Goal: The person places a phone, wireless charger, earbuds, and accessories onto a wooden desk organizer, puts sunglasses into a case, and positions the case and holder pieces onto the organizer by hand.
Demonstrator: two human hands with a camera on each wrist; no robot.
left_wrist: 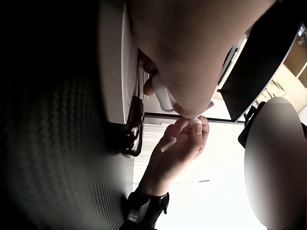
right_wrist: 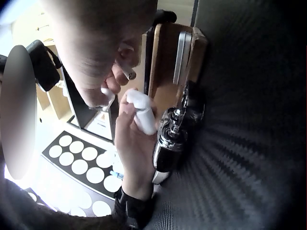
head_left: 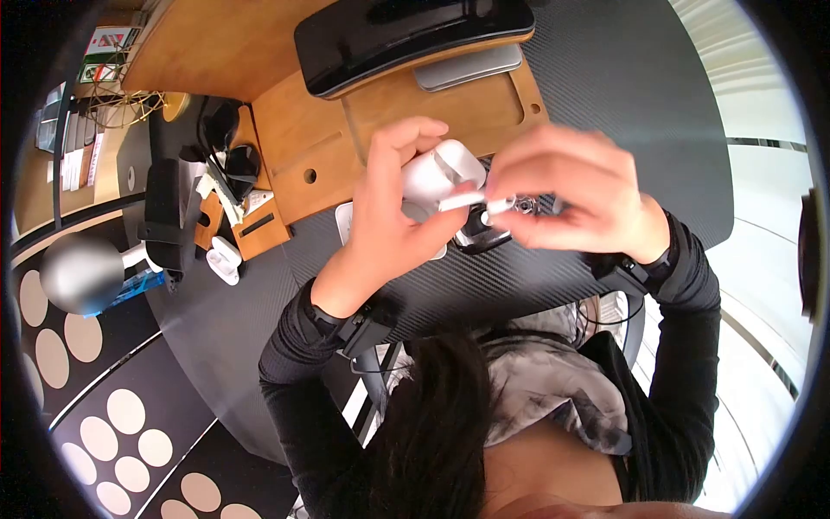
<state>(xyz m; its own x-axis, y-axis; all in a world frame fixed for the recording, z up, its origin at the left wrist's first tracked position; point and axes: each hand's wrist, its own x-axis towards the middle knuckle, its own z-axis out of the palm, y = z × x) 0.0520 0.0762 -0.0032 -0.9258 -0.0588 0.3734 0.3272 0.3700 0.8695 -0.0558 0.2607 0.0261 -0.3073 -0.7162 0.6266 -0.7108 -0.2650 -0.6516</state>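
Note:
In the head view my left hand [head_left: 380, 216] grips a white earbud case [head_left: 425, 179] above the dark desk, its lid raised. The case also shows in the right wrist view, where the left fingers wrap round the white case [right_wrist: 145, 120]. Close beside it on the right, my right hand [head_left: 575, 186] pinches a white earbud [head_left: 499, 208] between thumb and fingertips. A white stem [head_left: 461, 201] lies between the two hands, near the left thumb. In the left wrist view, another white stem [left_wrist: 168, 144] sticks out across the right palm.
Below the hands lies a glossy black object with chrome parts [right_wrist: 170, 136]. A second white earbud case [head_left: 223, 261] stands with its lid up at the left. Behind is a wooden desk shelf [head_left: 303, 143] with a black padded rest [head_left: 415, 39] and a silver device [head_left: 469, 67].

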